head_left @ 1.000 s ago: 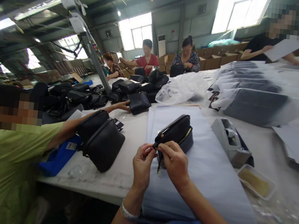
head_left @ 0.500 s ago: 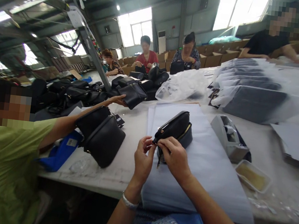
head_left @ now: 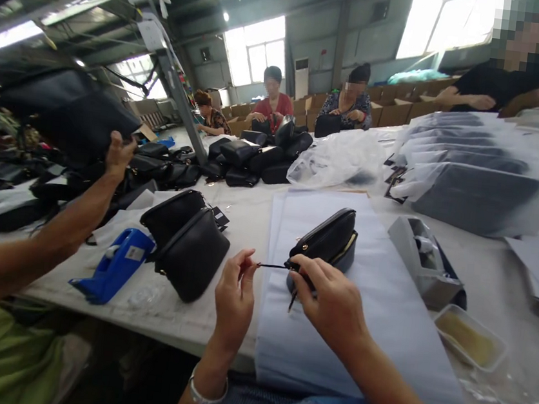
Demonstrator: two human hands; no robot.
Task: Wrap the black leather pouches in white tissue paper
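A black handbag (head_left: 327, 234) with gold-coloured fittings stands on a stack of white paper sheets (head_left: 381, 331) in front of me. Between finger and thumb, my left hand (head_left: 235, 295) pinches the free end of a thin black cord (head_left: 272, 266), which is drawn taut towards the bag. My right hand (head_left: 329, 299) is closed at the bag's near left end, where the cord meets it; its fingertips partly hide what they grip. A short dark strip dangles below those fingers.
Two black bags (head_left: 193, 252) stand left of the paper, beside a blue tape dispenser (head_left: 119, 266). To the right are a grey tape dispenser (head_left: 421, 258), a shallow plastic tray (head_left: 471, 335) and wrapped bags (head_left: 479, 193). At left, a co-worker's hand (head_left: 119, 156) lifts a black bag.
My left hand has moved left, away from the bag, stretching the cord out. My right hand stays at the bag's end. The co-worker at left has raised a black bag from the pile.
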